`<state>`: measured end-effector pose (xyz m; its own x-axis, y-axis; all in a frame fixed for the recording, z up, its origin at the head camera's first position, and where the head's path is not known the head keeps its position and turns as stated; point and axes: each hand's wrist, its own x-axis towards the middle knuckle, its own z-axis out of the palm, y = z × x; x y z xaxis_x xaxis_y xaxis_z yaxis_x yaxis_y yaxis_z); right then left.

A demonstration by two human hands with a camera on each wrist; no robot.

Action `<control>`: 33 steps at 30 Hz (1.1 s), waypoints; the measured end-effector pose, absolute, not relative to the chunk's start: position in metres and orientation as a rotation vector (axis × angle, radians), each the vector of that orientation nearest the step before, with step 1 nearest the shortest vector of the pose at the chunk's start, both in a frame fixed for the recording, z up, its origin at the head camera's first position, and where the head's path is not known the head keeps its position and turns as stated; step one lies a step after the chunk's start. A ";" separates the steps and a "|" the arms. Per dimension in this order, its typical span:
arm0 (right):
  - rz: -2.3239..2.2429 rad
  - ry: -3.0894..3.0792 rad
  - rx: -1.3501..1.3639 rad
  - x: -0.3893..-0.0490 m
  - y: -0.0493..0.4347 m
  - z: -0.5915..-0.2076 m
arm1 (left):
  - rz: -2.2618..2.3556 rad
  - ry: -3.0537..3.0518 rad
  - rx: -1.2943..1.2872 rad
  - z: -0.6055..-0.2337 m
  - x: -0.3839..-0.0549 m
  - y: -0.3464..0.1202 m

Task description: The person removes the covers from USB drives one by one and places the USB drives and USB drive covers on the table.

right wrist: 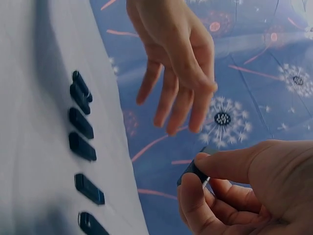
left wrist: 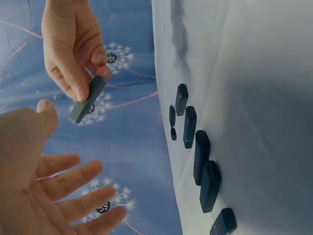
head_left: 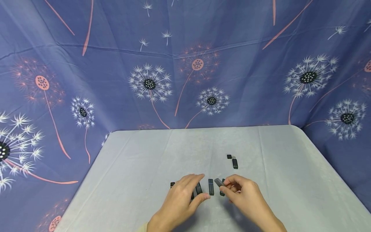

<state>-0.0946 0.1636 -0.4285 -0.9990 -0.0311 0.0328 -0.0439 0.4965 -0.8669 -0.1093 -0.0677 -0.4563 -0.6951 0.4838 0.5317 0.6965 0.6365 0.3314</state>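
My right hand (head_left: 244, 191) pinches a dark USB flash drive (head_left: 218, 182) between thumb and fingers, above the table. In the left wrist view the held flash drive (left wrist: 88, 100) slants down toward my left hand (left wrist: 58, 191). That left hand (head_left: 182, 195) holds nothing; its fingers are spread and the thumb stands apart. A row of several dark flash drives lies under and between the hands, among them one in the middle (head_left: 211, 187) and one beside the left thumb (head_left: 198, 188). The left hand partly hides others.
Farther back on the white-covered table (head_left: 139, 161) lies an uncapped flash drive (head_left: 235, 163) with its metal plug showing. Its small black cap (head_left: 229, 156) is beside it. A blue dandelion-print cloth (head_left: 116, 80) hangs behind the table and along its sides.
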 end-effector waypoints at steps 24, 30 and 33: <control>1.556 -2.706 0.387 -0.085 0.146 -0.427 | -1.014 -2.251 -1.007 -0.448 -0.108 -0.061; 1.508 -2.698 0.476 -0.086 0.148 -0.429 | -1.027 -2.240 -1.020 -0.448 -0.107 -0.060; 1.450 -2.683 0.551 -0.086 0.148 -0.431 | -1.029 -2.241 -1.021 -0.449 -0.106 -0.061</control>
<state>-0.0864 0.1475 -0.4312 -0.9360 -0.2877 0.2028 -0.3273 0.4993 -0.8022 -0.1064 -0.0605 -0.4487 -0.6134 0.4319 0.6613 0.7830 0.4422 0.4375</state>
